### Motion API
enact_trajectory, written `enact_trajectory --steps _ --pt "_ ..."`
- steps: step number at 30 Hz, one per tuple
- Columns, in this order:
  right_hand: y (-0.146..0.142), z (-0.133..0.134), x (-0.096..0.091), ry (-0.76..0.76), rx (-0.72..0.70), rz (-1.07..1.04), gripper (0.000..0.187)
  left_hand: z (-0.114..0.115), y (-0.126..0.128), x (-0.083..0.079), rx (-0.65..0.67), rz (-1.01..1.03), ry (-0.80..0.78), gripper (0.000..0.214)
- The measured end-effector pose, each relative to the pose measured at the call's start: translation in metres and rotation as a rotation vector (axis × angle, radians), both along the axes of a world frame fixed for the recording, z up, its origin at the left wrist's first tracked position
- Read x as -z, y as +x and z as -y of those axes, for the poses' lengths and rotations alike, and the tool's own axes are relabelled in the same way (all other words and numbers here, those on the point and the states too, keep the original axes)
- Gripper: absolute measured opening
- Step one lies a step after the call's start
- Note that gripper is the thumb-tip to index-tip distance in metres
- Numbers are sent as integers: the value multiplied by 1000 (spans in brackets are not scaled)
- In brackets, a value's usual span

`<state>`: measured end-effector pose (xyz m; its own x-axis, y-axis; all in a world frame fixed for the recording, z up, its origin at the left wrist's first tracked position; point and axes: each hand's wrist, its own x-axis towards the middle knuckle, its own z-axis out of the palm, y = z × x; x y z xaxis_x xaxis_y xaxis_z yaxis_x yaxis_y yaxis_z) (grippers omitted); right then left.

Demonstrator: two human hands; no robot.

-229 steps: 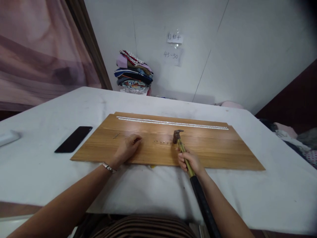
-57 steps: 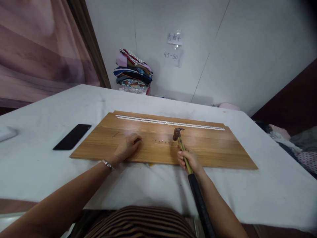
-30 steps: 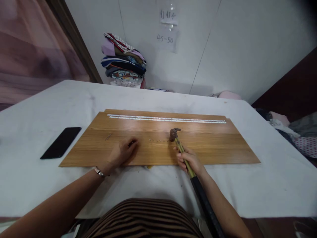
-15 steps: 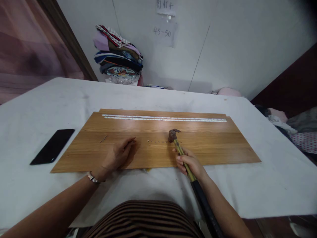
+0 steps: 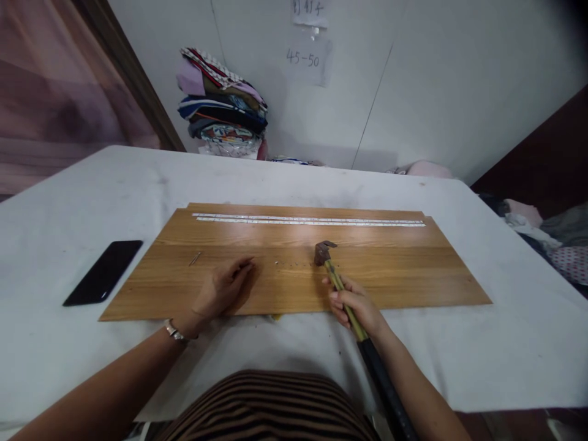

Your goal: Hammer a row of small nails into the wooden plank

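Note:
A long wooden board [image 5: 404,269] lies on a white-covered table [image 5: 285,184]. My right hand [image 5: 356,304] is wrapped round the yellow shaft of a hammer [image 5: 324,252], whose rusty head rests on the board at the right end of a short row of nails [image 5: 296,264]. My left hand [image 5: 223,290] lies flat on the board left of that row, fingers stretched out and holding nothing. A loose nail [image 5: 195,258] lies on the board further left. A silvery strip [image 5: 307,220] runs along the board's far edge.
A black phone [image 5: 103,280] lies on the table left of the board. Folded cloths [image 5: 223,107] are stacked against the wall behind, under paper notes [image 5: 309,55]. More fabric [image 5: 546,236] lies off the table's right side.
Both hands, the hammer and the board stay as they were; only my view has shifted, dipping down and a little sideways.

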<state>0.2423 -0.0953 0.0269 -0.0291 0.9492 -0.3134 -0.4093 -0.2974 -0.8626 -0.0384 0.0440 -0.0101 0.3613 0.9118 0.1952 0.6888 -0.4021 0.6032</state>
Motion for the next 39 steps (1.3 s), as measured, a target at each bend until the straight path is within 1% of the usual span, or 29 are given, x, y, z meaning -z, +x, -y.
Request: enact_trajectory --steps 4,8,13,18,22,27,35,39 --pt "1 0 1 -3 2 -23 35 0 0 -1 -12 -10 -18 44" --pt "2 0 2 -7 5 -24 34 1 1 -3 8 -12 -10 39" --pt "2 0 2 -14 19 -31 34 2 3 -8 86 -60 2 31" --pt "2 0 -2 -17 20 -66 34 3 4 -13 162 -86 20 28" --pt "3 0 -4 -24 32 -83 34 5 6 -16 165 -79 10 26" --pt "4 0 -5 -15 32 -101 33 5 7 -16 171 -45 25 26" --pt "4 2 -13 10 44 -55 31 4 7 -20 187 11 17 25" --pt "-1 5 -9 35 23 -43 32 4 8 -21 193 44 29 24"
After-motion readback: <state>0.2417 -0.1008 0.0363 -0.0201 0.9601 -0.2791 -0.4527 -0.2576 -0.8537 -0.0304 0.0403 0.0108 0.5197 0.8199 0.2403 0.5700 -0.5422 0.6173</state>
